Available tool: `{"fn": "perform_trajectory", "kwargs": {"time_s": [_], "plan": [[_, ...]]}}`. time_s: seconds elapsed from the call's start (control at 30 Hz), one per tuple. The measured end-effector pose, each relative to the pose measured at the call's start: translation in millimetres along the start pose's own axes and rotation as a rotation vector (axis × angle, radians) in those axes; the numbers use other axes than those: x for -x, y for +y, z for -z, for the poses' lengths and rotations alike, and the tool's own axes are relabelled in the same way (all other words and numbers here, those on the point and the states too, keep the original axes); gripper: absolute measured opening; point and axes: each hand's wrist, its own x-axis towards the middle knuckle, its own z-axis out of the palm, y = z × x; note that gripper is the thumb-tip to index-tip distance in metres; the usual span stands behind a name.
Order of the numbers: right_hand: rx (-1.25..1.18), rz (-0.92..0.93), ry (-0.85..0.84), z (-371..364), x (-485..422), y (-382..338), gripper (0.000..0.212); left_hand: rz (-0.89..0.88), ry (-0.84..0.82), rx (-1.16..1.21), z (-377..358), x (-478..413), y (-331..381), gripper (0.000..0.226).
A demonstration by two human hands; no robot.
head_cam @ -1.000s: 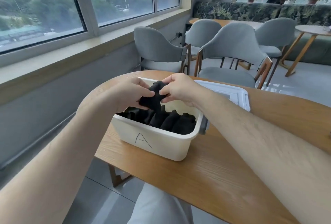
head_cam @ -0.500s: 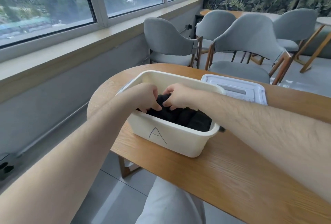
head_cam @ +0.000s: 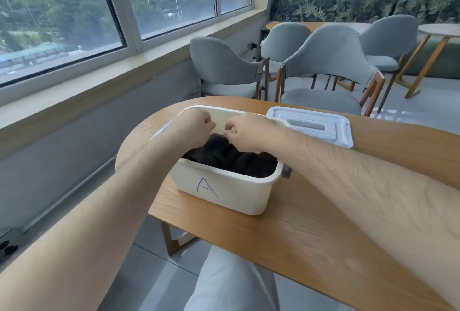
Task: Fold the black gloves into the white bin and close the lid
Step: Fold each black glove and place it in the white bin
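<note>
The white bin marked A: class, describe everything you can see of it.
The white bin is a rectangular, cream-white tub that looks like plastic, with rounded corners, a rolled rim and a hand-drawn A on its near wall. It stands upright and open on the wooden table, its lid lying flat beside it, and holds black gloves. The left hand and right hand reach in, fingers curled; the right pinches the gloves.

Single head-worn view, forward and downward.
</note>
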Motion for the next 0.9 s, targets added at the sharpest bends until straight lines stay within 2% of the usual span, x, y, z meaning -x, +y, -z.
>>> {"fn": "perform_trajectory", "kwargs": {"time_s": [0.13, 0.23, 0.37, 0.47, 0.6, 0.73, 0.9], "plan": [[-0.127, -0.017, 0.231, 27, 35, 30, 0.023, -0.134, 0.17, 0.223, 9, 6, 58, 0.025], [-0.268, -0.097, 0.347, 40, 69, 58, 0.036, -0.224, 0.22, 0.33, 3, 12, 108, 0.028], [-0.404, -0.208, 0.489, 42, 130, 110, 0.035, -0.329, 0.157, 0.501, -16, 26, 179, 0.031], [-0.462, -0.313, 0.512, 30, 174, 146, 0.034, -0.384, 0.113, 0.576, -50, 38, 226, 0.033], [-0.5, -0.498, 0.508, -5, 219, 192, 0.038, -0.426, -0.136, 0.756, -110, 48, 270, 0.037], [-0.65, -0.628, 0.511, -37, 234, 218, 0.038, -0.443, -0.253, 0.856, -155, 43, 285, 0.038], [-0.588, -0.688, 0.518, -78, 222, 234, 0.035, -0.436, -0.219, 0.904, -202, 34, 280, 0.036]]}}
